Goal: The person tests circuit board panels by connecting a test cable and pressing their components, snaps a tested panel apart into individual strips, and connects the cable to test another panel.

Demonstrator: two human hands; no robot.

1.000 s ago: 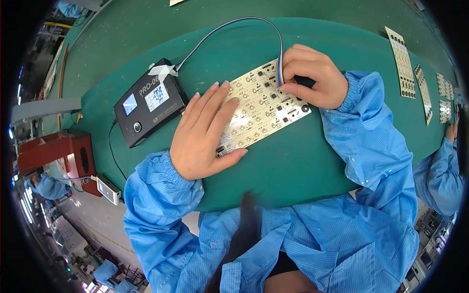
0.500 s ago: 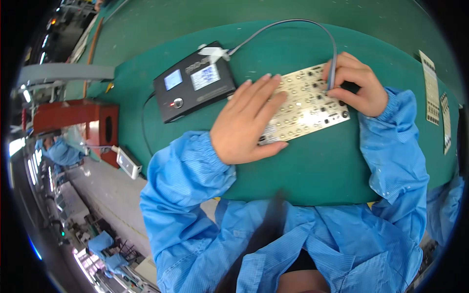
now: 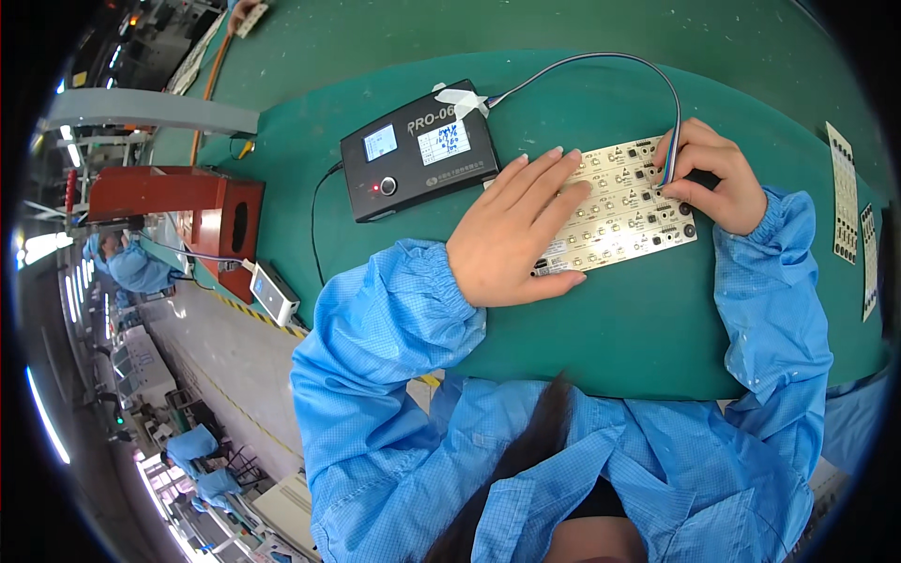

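Note:
A pale circuit board panel with rows of small components lies slightly tilted on the green table. My left hand rests flat across its left part, fingers stretched and thumb along the near edge. At the board's right side, my right hand pinches the end of a multicoloured ribbon cable against the board. The plug at the cable's end is mostly hidden by the fingers. From there the cable arches back to a black programmer box with two light panels, a knob and a red light, left of the board.
Two more board strips, a nearer one and a farther one, lie at the table's right edge. On the left stand a red-brown metal housing and a small white device. Another person's hand holds a small board at the far upper left.
The whole scene has shifted rightward and slightly down in view. Both hands keep about the same places on the board. Another person's hand with a board now shows at the far upper left.

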